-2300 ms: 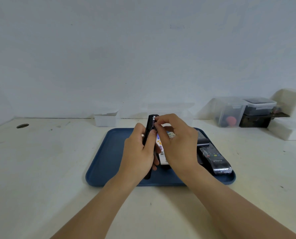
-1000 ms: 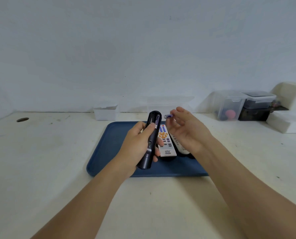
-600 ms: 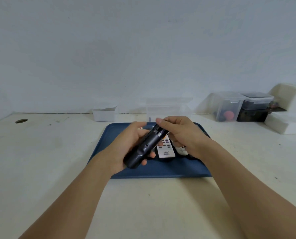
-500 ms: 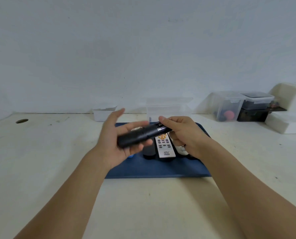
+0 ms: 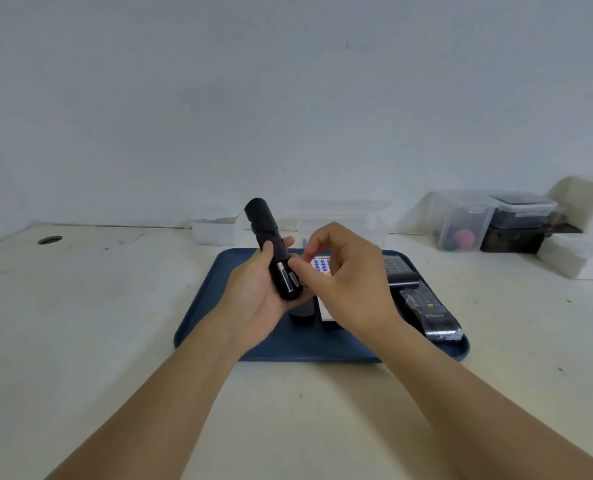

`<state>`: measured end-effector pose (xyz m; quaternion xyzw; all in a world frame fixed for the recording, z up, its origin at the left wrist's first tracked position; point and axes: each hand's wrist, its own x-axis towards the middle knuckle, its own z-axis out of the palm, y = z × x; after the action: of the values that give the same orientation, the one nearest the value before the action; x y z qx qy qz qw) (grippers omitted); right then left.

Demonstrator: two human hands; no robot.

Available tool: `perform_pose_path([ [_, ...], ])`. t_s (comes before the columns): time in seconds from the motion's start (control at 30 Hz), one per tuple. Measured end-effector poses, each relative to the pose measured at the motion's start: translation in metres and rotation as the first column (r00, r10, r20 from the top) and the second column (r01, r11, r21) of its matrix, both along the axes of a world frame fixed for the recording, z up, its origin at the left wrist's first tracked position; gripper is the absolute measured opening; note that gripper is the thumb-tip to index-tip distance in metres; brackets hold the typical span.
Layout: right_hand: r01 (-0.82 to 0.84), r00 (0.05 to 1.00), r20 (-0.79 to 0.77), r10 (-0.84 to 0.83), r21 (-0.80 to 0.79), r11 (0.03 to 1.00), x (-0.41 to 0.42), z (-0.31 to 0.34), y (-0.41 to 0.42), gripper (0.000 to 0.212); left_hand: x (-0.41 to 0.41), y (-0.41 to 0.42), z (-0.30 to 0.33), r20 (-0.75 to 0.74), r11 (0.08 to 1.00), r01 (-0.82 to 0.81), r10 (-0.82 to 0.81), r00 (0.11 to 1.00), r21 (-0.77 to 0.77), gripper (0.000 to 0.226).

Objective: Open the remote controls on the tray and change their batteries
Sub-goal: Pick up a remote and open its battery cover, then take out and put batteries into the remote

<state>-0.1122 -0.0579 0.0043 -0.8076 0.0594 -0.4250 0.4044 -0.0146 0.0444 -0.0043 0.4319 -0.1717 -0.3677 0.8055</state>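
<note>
While the black remote [image 5: 271,252] is held above the near-left part of the tray [image 5: 215,299], its battery bay faces the camera, with a cell [image 5: 285,277] visible at the lower end. The left hand [image 5: 258,299] is wrapped around the lower half of the remote, thumb on the left flank and fingers behind; the upper end tilts up and away, leaning left. The right hand [image 5: 343,275] is just right of the remote, its thumb and forefinger tips at the open bay. Whether they pinch the cell or only touch it cannot be told; the other fingers arch loosely above.

Handling, as judged: the remote is a rigid, light plastic body with a smooth, somewhat slippery shell. Grip it across the flanks at the lower half, clear of the bay. The cell is small, hard and round, and likely to roll if dropped; take it by its sides between two fingertips.

Both forearms reach forward over the table [image 5: 80,341], wrists raised, hands meeting over the tray. More remotes [image 5: 430,311] lie on the tray's right half.
</note>
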Motion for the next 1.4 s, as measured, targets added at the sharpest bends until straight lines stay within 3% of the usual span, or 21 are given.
perform_pose_path([
  [0.13, -0.008, 0.997, -0.082, -0.013, -0.250, 0.968, 0.007, -0.010, 0.004, 0.017, -0.005, -0.001, -0.002, -0.046, 0.999, 0.037, -0.036, 0.998, 0.021, 0.046],
  [0.3, 0.031, 0.998, -0.040, -0.048, -0.363, 0.931, 0.011, -0.016, -0.001, 0.017, -0.006, -0.002, -0.001, -0.068, 0.999, 0.023, -0.021, 0.997, 0.027, 0.047],
  [0.53, 0.039, 0.998, -0.025, -0.050, -0.338, 0.940, 0.016, -0.023, 0.000, 0.009, -0.003, 0.001, -0.001, -0.065, 0.995, 0.088, -0.085, 0.994, 0.040, 0.060],
  [0.97, -0.043, 0.999, -0.039, 0.033, -0.306, 0.951, 0.028, -0.027, 0.003, 0.010, -0.014, -0.006, -0.001, -0.135, 0.996, 0.082, -0.084, 0.987, -0.022, 0.048],
  [1.07, -0.005, 1.000, -0.010, 0.003, -0.242, 0.970, 0.029, -0.024, 0.001, 0.014, -0.010, -0.007, -0.003, -0.134, 0.995, 0.098, -0.099, 0.986, -0.016, 0.046],
  [1.1, 0.013, 1.000, -0.003, -0.014, -0.155, 0.988, 0.029, -0.024, 0.002, 0.016, -0.008, -0.007, -0.004, -0.124, 0.996, 0.094, -0.095, 0.988, -0.010, 0.042],
  [1.17, 0.036, 0.999, 0.019, -0.041, 0.212, 0.977, 0.030, -0.018, 0.001, 0.021, -0.003, -0.009, -0.006, -0.095, 0.998, 0.055, -0.056, 0.994, -0.009, 0.025],
  [1.23, 0.045, 0.997, 0.017, -0.072, 0.626, 0.779, 0.031, -0.008, -0.006, 0.022, 0.004, -0.007, -0.005, -0.071, 0.999, -0.047, 0.048, 0.996, 0.011, 0.017],
  [1.3, -0.052, 0.996, 0.076, -0.036, 0.897, 0.439, 0.031, 0.002, -0.016, 0.021, 0.014, -0.003, 0.000, -0.044, 0.982, -0.179, 0.181, 0.982, 0.055, 0.014],
  [1.37, -0.176, 0.984, 0.175, 0.017, 0.979, 0.105, 0.031, 0.006, -0.023, 0.025, 0.028, 0.007, 0.004, 0.025, 0.948, -0.302, 0.301, 0.953, 0.100, 0.010],
  [1.4, -0.189, 0.981, 0.189, 0.050, 0.982, -0.008, 0.034, 0.007, -0.024, 0.025, 0.036, 0.012, 0.004, 0.077, 0.925, -0.360, 0.353, 0.932, 0.117, 0.010],
])
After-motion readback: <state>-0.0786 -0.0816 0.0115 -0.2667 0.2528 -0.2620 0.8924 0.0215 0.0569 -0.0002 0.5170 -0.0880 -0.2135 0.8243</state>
